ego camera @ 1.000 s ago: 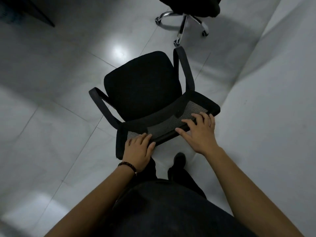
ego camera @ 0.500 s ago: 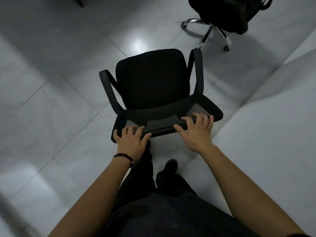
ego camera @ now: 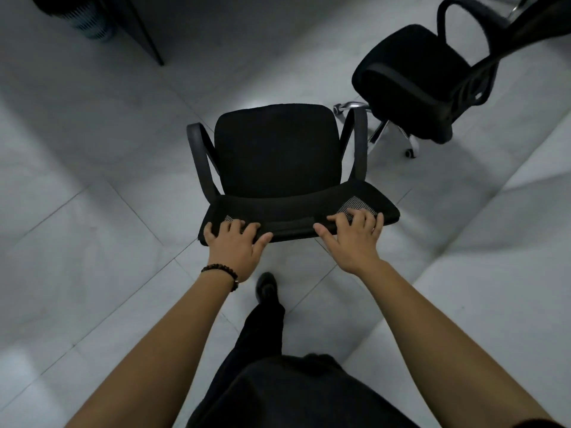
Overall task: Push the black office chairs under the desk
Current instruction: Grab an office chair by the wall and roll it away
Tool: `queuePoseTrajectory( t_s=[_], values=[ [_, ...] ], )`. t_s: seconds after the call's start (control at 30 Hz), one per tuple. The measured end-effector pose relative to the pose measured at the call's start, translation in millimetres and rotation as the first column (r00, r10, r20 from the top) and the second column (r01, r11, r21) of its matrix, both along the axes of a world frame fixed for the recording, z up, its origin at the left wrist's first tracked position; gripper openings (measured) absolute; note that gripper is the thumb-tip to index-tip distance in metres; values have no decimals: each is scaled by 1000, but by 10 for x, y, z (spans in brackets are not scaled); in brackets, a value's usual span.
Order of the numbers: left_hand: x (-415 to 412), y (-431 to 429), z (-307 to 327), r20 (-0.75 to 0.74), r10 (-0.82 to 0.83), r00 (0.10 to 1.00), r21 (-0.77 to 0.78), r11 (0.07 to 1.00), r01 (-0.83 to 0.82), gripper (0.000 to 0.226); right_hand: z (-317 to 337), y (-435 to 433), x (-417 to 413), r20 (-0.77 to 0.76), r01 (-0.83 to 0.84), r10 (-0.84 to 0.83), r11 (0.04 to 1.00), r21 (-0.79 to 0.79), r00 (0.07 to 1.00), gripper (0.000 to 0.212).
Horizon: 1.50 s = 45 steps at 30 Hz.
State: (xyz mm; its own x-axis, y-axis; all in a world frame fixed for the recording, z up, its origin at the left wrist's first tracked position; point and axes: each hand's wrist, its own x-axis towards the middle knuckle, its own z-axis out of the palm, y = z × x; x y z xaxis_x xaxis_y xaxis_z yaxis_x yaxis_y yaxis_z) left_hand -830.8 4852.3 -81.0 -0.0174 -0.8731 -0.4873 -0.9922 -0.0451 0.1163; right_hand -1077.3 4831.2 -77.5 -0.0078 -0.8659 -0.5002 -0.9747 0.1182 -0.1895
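A black office chair [ego camera: 276, 152] with a mesh backrest and two armrests stands right in front of me, seen from above and behind. My left hand [ego camera: 235, 242] grips the left part of the backrest's top edge, a bead bracelet on its wrist. My right hand [ego camera: 355, 239] grips the right part of that edge. A second black office chair [ego camera: 411, 84] on a chrome wheeled base stands at the upper right, close to the first chair's right armrest. A dark desk leg [ego camera: 145, 35] slants down at the upper left.
The floor is pale grey tile [ego camera: 92, 227]. A mesh waste bin [ego camera: 86, 20] sits at the top left behind the desk leg. A pale wall or panel [ego camera: 494, 257] runs along the right side. My dark shoe [ego camera: 265, 285] is on the floor under the backrest.
The chair has turned under my hands and now faces straight away from me. The second chair and the desk leg have come further into view at the top.
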Motion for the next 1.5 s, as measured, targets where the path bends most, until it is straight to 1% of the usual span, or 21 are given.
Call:
queuePoseTrajectory(
  t_s=[0.17,0.4,0.57,0.73,0.87,1.0,1.17,1.5],
  values=[
    [353,-922,2,17,-35,999,4,999,35,63,7,-797,326,13,20,-20,999,27,1000,64],
    [530,-1986,-21,35,-13,999,1,1000,13,63,-26,-1949,515,10,-5,5,1000,11,1000,63],
    [662,-2867,-24,53,42,998,-10,999,-41,63,-70,-2923,648,37,-78,80,996,-39,996,61],
    [746,-3912,-38,78,127,989,-18,992,-126,61,-117,-4187,754,39,-177,181,980,-87,983,62],
    [863,-4748,-1,83,217,973,16,976,-219,61,-78,-5231,909,45,-274,278,959,-73,960,64],
    [962,-5400,-6,102,294,950,20,955,-297,62,-92,-6061,1093,40,-351,355,933,-83,934,63],
    [1114,-6015,-41,100,374,922,10,926,-377,62,-103,-6892,1350,30,-425,428,902,-69,903,62],
    [1410,-6757,-30,61,460,886,-77,887,-456,63,-93,-7883,1834,-4,-468,470,878,-101,882,60]
  ],
)
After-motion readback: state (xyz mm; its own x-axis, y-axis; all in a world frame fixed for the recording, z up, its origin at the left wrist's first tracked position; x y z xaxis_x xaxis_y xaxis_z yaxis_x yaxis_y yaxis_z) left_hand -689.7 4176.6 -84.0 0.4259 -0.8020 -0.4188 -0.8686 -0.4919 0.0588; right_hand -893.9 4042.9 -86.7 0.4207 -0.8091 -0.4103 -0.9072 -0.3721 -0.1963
